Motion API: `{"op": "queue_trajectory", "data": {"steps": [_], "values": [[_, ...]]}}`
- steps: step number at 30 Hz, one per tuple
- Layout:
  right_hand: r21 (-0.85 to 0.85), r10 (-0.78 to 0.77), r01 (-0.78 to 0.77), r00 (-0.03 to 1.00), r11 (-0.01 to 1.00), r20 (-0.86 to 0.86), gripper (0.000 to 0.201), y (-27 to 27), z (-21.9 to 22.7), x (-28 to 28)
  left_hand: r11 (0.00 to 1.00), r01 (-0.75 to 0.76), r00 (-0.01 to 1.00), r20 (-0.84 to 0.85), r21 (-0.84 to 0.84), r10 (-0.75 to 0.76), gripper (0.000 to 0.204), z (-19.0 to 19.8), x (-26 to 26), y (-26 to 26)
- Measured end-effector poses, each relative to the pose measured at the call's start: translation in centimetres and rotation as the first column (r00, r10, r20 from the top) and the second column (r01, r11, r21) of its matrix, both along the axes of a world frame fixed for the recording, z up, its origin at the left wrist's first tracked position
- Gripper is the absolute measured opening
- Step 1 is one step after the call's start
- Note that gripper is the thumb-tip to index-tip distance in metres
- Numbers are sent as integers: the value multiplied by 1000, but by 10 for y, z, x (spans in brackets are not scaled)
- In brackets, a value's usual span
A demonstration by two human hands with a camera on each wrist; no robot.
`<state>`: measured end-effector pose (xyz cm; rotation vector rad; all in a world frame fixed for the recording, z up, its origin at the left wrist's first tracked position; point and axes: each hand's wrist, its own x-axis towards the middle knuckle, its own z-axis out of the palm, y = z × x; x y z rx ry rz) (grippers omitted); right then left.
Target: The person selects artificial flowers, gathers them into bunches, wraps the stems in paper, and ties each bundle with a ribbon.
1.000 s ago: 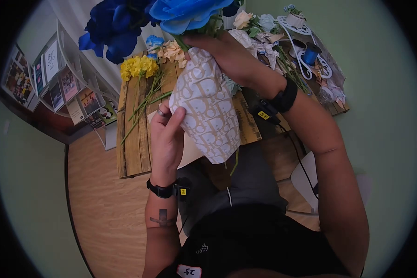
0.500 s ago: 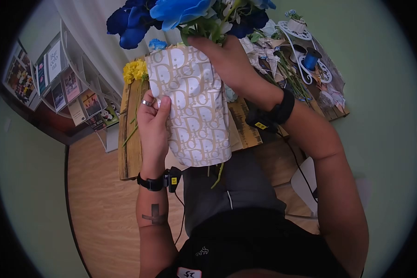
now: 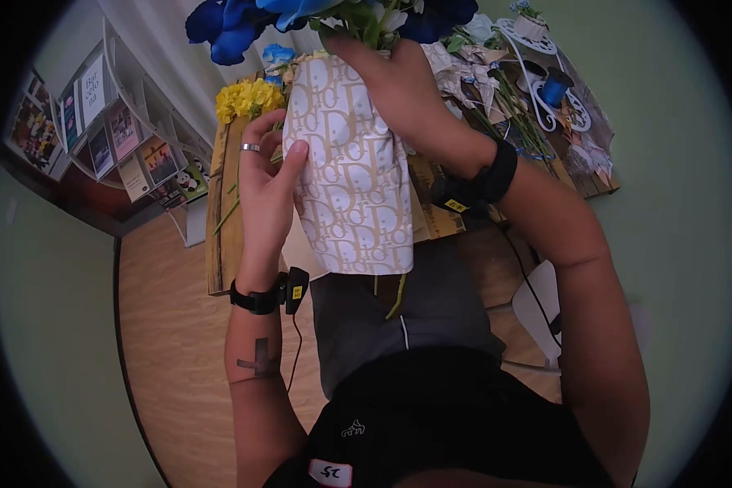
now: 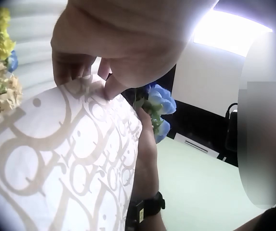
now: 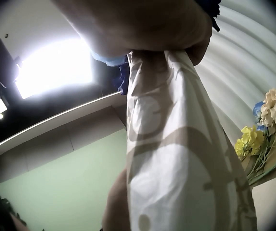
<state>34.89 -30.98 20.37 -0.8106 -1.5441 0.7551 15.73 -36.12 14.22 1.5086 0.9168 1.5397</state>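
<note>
A bouquet with dark and light blue flowers (image 3: 289, 11) is held upright in front of the person, its lower part wrapped in white and beige patterned paper (image 3: 354, 179). Green stem ends (image 3: 397, 298) poke out below the paper. The right hand (image 3: 407, 89) grips the bouquet at its neck, just under the blooms and over the paper's top edge. On the other side, the left hand (image 3: 267, 183) pinches the paper's left edge, thumb in front and fingers partly hidden behind. The left wrist view shows these fingers (image 4: 73, 65) at the edge of the wrapping paper (image 4: 70, 144).
Yellow flowers (image 3: 248, 99) lie at the back left of the wooden table (image 3: 224, 244). Cut stems, crumpled paper, a blue ribbon spool (image 3: 555, 86) and a white metal stand (image 3: 537, 102) are on the right. A magazine rack (image 3: 122, 138) stands left; a white chair (image 3: 538, 313) is at lower right.
The paper's left side has swung out, then in again, and the bouquet now stands straighter. The left hand has moved up along the paper's edge. The right hand keeps its hold and has risen slightly.
</note>
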Motion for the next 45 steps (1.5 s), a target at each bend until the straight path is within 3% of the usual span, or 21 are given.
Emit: {"op": "queue_trajectory", "data": {"steps": [1, 5, 7, 8, 11, 13, 15, 16, 19, 20, 22, 23, 24, 26, 30, 32, 36, 38, 42, 45], "values": [[-16, -1, 1, 999, 1000, -35, 41, 1, 1, 1, 995, 73, 991, 119, -70, -65, 45, -2, -1, -1], [-19, -22, 19, 989, 1000, -144, 40, 6, 0, 1, 995, 56, 992, 117, -78, -46, 46, -13, 2, -25], [-57, 35, -48, 977, 997, -209, 38, 8, -1, 0, 919, 385, 854, 410, -81, -322, 44, -18, 0, -9], [-85, 96, -123, 957, 989, -275, 37, 6, 0, -3, 907, 405, 798, 528, -112, -291, 44, -28, -2, 6], [-139, 162, -217, 932, 966, -325, 34, 0, 8, -8, 892, 439, 831, 427, -107, -358, 48, -39, 1, 17], [-177, 176, -247, 924, 953, -340, 35, 1, 12, -8, 933, 322, 947, 62, -161, -316, 50, -32, -3, 20], [-191, 172, -242, 931, 951, -323, 35, 9, 13, -5, 998, -24, 997, -78, 52, 28, 54, -22, 3, 20], [-210, 169, -239, 937, 948, -305, 36, 15, 15, -4, 954, -203, 960, -147, 223, 238, 52, -23, 0, 30], [-196, 71, -127, 960, 972, -269, 36, 39, 13, -9, 932, -219, 971, -27, 288, 237, 35, 12, 3, 25], [-184, 55, -106, 962, 977, -266, 35, 48, 11, -12, 949, -181, 955, -186, 258, 233, 31, 35, 7, 20], [-119, 46, -77, 969, 990, -244, 35, 63, 10, -17, 849, -127, 781, -476, 513, 405, 30, 45, 7, 44], [-64, 30, -45, 974, 997, -223, 34, 69, 9, -17, 793, -151, 703, -500, 590, 506, 35, 51, 14, 51], [-54, 58, -72, 972, 996, -229, 34, 75, 8, -18, 792, -151, 701, -500, 592, 508, 35, 51, 18, 61], [-75, 95, -119, 959, 990, -266, 34, 85, 7, -20, 985, -36, 952, -293, 171, 86, 37, 47, 24, 80], [-62, 102, -128, 944, 990, -313, 35, 105, -8, -21, 989, -57, 951, -293, 136, 95, 37, 48, 30, 104], [-26, 103, -118, 939, 993, -328, 33, 111, -17, -24, 995, -99, 933, -346, 22, 100, 35, 48, 32, 109], [32, 91, -85, 938, 996, -334, 30, 121, -31, -24, 988, -153, 886, -444, -7, 134, 33, 41, 31, 123], [29, 117, -114, 939, 993, -325, 29, 127, -34, -22, 954, -129, 894, -384, 272, 231, 30, 31, 33, 136], [79, 78, -62, 973, 995, -218, 27, 125, -39, -17, 977, -121, 958, -237, 176, 162, 28, 22, 35, 141], [27, 110, -107, 941, 994, -321, 25, 120, -34, -17, 988, -62, 979, -187, 139, 88, 29, 19, 34, 142]]}}
